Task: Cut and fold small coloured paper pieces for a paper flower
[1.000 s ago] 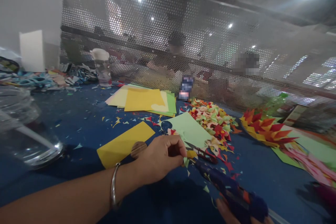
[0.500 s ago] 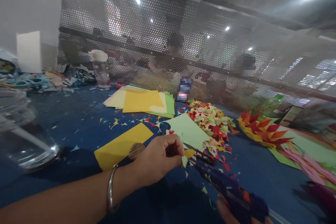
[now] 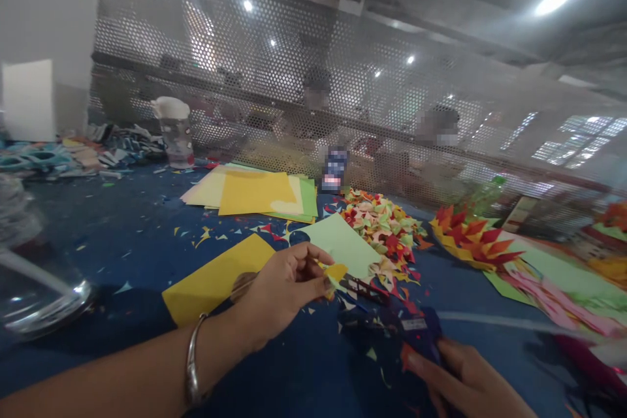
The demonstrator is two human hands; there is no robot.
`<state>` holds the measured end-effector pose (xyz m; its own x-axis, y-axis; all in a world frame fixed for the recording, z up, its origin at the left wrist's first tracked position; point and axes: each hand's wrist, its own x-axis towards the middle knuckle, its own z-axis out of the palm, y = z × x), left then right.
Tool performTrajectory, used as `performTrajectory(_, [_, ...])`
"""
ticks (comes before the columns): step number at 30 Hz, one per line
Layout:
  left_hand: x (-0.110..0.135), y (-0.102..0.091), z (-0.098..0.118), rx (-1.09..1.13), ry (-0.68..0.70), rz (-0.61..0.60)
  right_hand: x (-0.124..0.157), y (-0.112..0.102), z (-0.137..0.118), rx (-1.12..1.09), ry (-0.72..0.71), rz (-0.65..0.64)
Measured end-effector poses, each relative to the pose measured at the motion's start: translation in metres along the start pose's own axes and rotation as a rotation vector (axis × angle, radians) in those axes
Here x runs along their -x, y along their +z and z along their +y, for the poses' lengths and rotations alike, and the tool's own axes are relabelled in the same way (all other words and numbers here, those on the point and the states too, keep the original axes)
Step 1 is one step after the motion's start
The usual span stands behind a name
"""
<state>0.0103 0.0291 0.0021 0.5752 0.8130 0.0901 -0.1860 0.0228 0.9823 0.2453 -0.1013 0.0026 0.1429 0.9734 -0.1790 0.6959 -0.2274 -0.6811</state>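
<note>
My left hand [image 3: 289,290], with a silver bangle at the wrist, pinches a small folded paper flower [image 3: 336,272] in yellow and pale green between thumb and fingers. At the lower right, my right hand [image 3: 465,372] grips a dark blue glue gun [image 3: 421,326], its nozzle end blurred and a clear glue stick [image 3: 490,320] trailing from the back. One finger lies by the orange trigger. Just past the flower lies a dark red pair of tongs or clip [image 3: 367,290], partly hidden. A yellow paper sheet [image 3: 215,281] and round brown piece [image 3: 242,285] lie behind my left wrist.
Stacked coloured paper [image 3: 255,192], a pale green sheet [image 3: 343,245] and a heap of small paper flowers [image 3: 386,228] lie ahead. To the right is an orange-red paper flower [image 3: 475,238]. A clear jar [image 3: 44,300] stands left, a cup [image 3: 175,134] behind. Perforated mesh [image 3: 274,91] closes the back.
The glue gun has swung away from the paper flower, turning so its glue stick points right. My left hand still holds the flower, now turned with more yellow showing. The view has shifted slightly.
</note>
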Motion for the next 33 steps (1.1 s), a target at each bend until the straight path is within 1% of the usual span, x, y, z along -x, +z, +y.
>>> performTrajectory(2, [0.000,0.000,0.000,0.014,-0.016,0.018,-0.009,-0.011,0.007,-0.005,0.069,-0.068])
performTrajectory(3, [0.000,0.000,0.001,0.023,-0.023,0.024,-0.013,-0.016,0.011,0.013,0.099,-0.064])
performTrajectory(5, [0.000,0.000,0.001,0.041,-0.035,0.032,-0.017,-0.025,0.018,0.107,0.083,-0.020])
performTrajectory(7, [0.001,0.001,0.001,0.044,-0.042,0.037,-0.017,-0.033,0.020,0.243,0.009,0.087])
performTrajectory(9, [0.000,0.001,0.000,0.036,-0.045,0.035,-0.013,-0.036,0.016,0.361,-0.040,0.245])
performTrajectory(11, [0.000,0.001,-0.001,0.024,-0.045,0.018,-0.010,-0.035,0.002,0.412,-0.097,0.375])
performTrajectory(12, [0.000,0.001,-0.002,0.016,-0.045,0.005,-0.009,-0.032,-0.007,0.408,-0.147,0.385])
performTrajectory(13, [0.000,0.002,-0.002,0.004,-0.042,-0.008,-0.011,-0.028,-0.018,0.380,-0.202,0.342])
performTrajectory(15, [0.000,0.002,-0.003,-0.022,-0.040,-0.024,-0.017,-0.019,-0.040,0.301,-0.264,0.232])
performTrajectory(18, [0.000,0.003,-0.005,-0.085,-0.028,-0.030,-0.031,-0.003,-0.067,0.274,-0.346,0.163])
performTrajectory(20, [0.000,0.003,-0.005,-0.125,-0.013,-0.027,-0.037,0.006,-0.078,0.273,-0.394,0.134])
performTrajectory(24, [0.000,0.001,-0.005,-0.141,-0.027,-0.005,-0.041,0.020,-0.084,0.314,-0.497,0.128])
performTrajectory(29, [-0.001,0.001,-0.004,-0.093,-0.105,0.042,-0.044,0.032,-0.084,0.364,-0.640,0.203])
performTrajectory(33, [-0.002,0.003,-0.004,-0.006,-0.116,0.047,-0.049,0.037,-0.079,0.323,-0.696,0.230])
